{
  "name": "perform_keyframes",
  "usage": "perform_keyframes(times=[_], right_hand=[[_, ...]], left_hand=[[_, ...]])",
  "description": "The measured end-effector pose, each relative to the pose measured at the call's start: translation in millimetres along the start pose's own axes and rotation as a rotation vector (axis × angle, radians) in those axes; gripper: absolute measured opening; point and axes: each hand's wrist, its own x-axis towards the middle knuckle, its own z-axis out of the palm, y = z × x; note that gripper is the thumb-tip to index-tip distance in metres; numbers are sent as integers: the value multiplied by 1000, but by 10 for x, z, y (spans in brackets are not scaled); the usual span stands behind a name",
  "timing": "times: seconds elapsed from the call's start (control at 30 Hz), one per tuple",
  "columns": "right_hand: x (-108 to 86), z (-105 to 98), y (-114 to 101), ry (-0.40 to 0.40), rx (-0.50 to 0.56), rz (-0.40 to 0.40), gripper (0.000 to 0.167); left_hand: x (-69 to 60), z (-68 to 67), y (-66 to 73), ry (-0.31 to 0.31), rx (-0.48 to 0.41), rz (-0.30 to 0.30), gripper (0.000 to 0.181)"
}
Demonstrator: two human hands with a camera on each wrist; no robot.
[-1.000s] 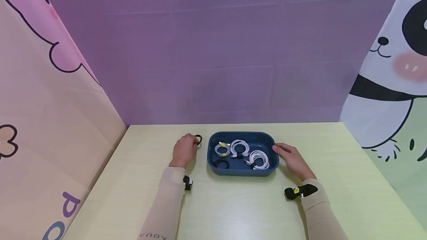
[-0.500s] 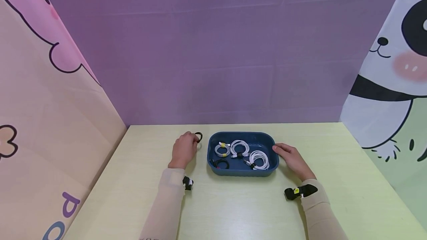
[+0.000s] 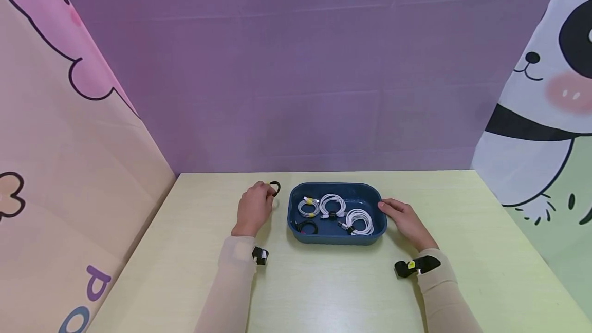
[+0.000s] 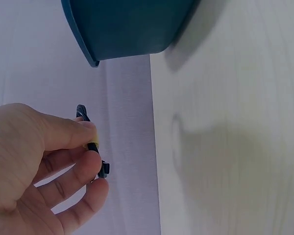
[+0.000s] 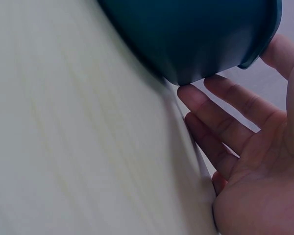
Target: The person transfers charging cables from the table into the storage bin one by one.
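Observation:
Left of the blue plastic bin [image 3: 337, 239], my left hand [image 3: 254, 209] pinches a small coiled black cable [image 3: 277, 188] above the table. In the left wrist view a yellow band shows on that black cable [image 4: 92, 146] between thumb and fingers, with the hand [image 4: 49, 166] apart from the bin. My right hand [image 3: 407, 222] holds the bin's right end, thumb at the rim and fingertips against the outer wall, as the right wrist view shows. Inside the bin lie a white coiled cable [image 3: 343, 203], another white coil [image 3: 368, 220], a grey-white coil with yellow bands [image 3: 317, 210] and a black coil [image 3: 316, 225].
The bin stands on a pale wooden table [image 3: 319, 292]. A purple cloth backdrop [image 3: 324, 76] rises behind the table's far edge, and printed cloth panels flank both sides. Wrist cameras [image 3: 260, 256] are strapped over both sleeves.
My left hand has shifted slightly, and the black cable in it has risen a little and turned. My right hand, the bin and its contents have not moved.

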Motion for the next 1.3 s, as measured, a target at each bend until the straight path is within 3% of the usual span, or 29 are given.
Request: perform_keyframes(times=[0.73, 1.3], right_hand=[[-25, 3, -22, -2, -3, -11, 63], [-20, -1, -21, -3, 0, 1, 65]], left_hand=[[-117, -38, 123, 41, -51, -4, 14], [-168, -154, 343, 77, -33, 78, 13]])
